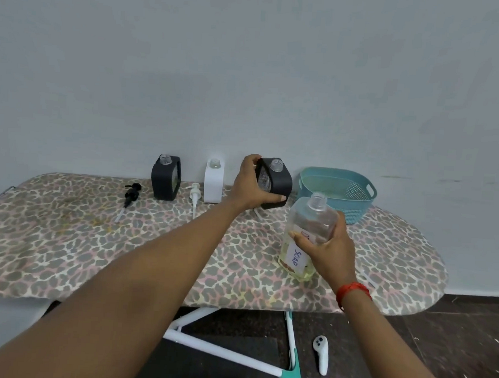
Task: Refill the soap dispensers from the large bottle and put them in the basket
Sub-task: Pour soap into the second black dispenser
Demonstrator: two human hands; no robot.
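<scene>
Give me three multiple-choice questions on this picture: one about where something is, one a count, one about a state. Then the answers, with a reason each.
1. Where is the basket?
A. on the floor
B. hung on the wall
C. on the right end of the ironing board

2. How many soap dispensers show?
A. two
B. three
C. five

3. The large bottle is:
A. open at the neck
B. capped
C. lying flat

Answers:
1 C: it stands on the board, right of the tilted black dispenser that the left hand grips.
2 B: that one, the other black dispenser and a white dispenser.
3 A: no cap sits on its neck, and the right hand holds it.
</scene>
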